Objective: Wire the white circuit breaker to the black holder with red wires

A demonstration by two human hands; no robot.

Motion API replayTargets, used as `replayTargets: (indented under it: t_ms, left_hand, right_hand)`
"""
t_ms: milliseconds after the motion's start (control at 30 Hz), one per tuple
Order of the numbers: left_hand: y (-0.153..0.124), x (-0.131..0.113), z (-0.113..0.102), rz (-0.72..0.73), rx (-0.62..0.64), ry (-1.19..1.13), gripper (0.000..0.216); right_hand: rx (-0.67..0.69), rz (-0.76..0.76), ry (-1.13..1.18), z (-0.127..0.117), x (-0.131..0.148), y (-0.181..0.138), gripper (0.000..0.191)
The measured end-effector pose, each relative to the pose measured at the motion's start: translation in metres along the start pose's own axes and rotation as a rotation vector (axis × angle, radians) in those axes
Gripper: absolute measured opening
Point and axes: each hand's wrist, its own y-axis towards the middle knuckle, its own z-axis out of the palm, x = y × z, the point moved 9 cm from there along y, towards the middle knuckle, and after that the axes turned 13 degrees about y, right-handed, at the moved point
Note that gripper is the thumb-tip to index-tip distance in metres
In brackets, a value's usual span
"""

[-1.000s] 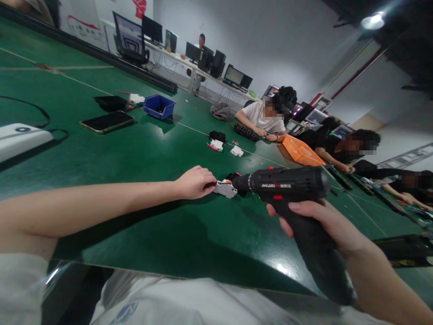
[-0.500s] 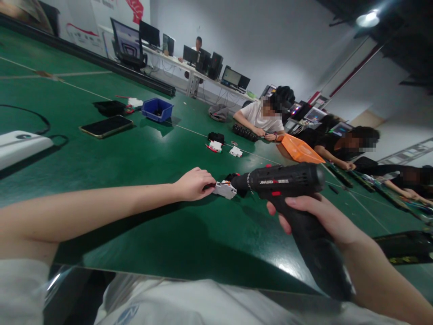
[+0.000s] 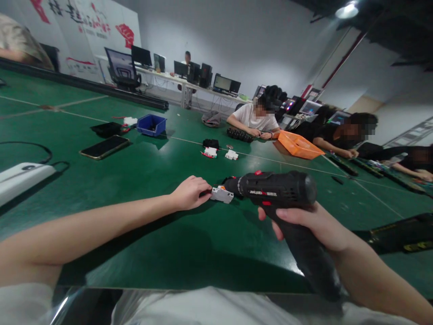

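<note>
1. Two hands busy here: the left hand (image 3: 190,193) is curled shut, fingertips pinching the near end of a small white plastic module (image 3: 221,194) with an orange bit on top, pinning it flat on the green worktop (image 3: 152,180).
2. Meanwhile the right hand (image 3: 314,223) is wrapped around the pistol grip of a black cordless screwdriver (image 3: 277,192). Its nose points sideways at the module's far end, touching it or very nearly. I can't make out the bit itself.
3. Handling guess: the module looks light, rigid and smooth-sided. It'd probably skid or spin on that slick worktop unless it's pinched by the sides and pressed down, fingers away from the tip.
4. The screwdriver looks chunky and front-heavy, so the grip is the place to hold it, wrist in line.
5. Two more white modules (image 3: 232,155) lie farther out, well apart.
</note>
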Motion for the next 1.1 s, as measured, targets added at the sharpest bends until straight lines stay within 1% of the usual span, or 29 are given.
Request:
replayTargets:
  t_ms: [67, 133, 167, 233, 300, 333, 367, 433, 467, 533, 633, 733, 967, 1100]
  left_hand:
    - [0.0, 0.001, 0.002, -0.009, 0.012, 0.005, 0.02]
    - [0.001, 0.003, 0.003, -0.022, 0.012, -0.002, 0.019]
    - [0.001, 0.003, 0.004, -0.025, 0.012, -0.011, 0.019]
    - [0.002, 0.003, 0.004, -0.026, 0.013, -0.016, 0.019]
    - [0.002, 0.003, 0.005, -0.023, 0.023, -0.006, 0.019]
    - [0.002, 0.003, 0.005, -0.025, 0.029, -0.002, 0.019]
    - [0.003, 0.003, 0.005, -0.029, 0.031, -0.001, 0.018]
    - [0.003, 0.005, 0.006, -0.048, 0.031, -0.005, 0.016]
    - [0.003, 0.005, 0.006, -0.055, 0.032, -0.007, 0.015]
    - [0.003, 0.007, 0.008, -0.059, 0.041, -0.006, 0.015]
    - [0.003, 0.007, 0.01, -0.049, 0.05, 0.002, 0.016]
    - [0.004, 0.007, 0.01, -0.035, 0.044, -0.001, 0.017]
    - [0.004, 0.007, 0.009, -0.03, 0.019, 0.005, 0.017]
    - [0.003, 0.007, 0.008, -0.055, 0.019, -0.002, 0.027]
  right_hand:
    - [-0.02, -0.074, 0.035, -0.007, 0.002, -0.004, 0.06]
    - [-0.031, -0.154, 0.023, -0.018, 0.004, -0.005, 0.058]
    - [-0.038, -0.199, 0.0, -0.024, 0.005, -0.005, 0.058]
    - [-0.092, -0.321, -0.09, -0.043, 0.007, -0.002, 0.066]
    - [-0.194, -0.458, -0.279, -0.066, 0.011, 0.002, 0.082]
    - [-0.257, -0.505, -0.427, -0.078, 0.012, 0.005, 0.091]
    - [-0.317, -0.514, -0.611, -0.089, 0.01, 0.01, 0.097]
    - [-0.45, -0.464, -0.995, -0.113, 0.003, 0.022, 0.1]
    - [-0.472, -0.417, -1.141, -0.124, -0.003, 0.029, 0.098]
    - [-0.448, -0.326, -1.302, -0.144, -0.017, 0.043, 0.093]
    - [-0.388, -0.197, -1.332, -0.17, -0.038, 0.058, 0.092]
    - [-0.349, -0.103, -1.309, -0.185, -0.053, 0.065, 0.093]
    - [-0.302, -0.067, -1.335, -0.197, -0.068, 0.074, 0.092]
    - [-0.267, -0.056, -1.291, -0.202, -0.071, 0.076, 0.091]
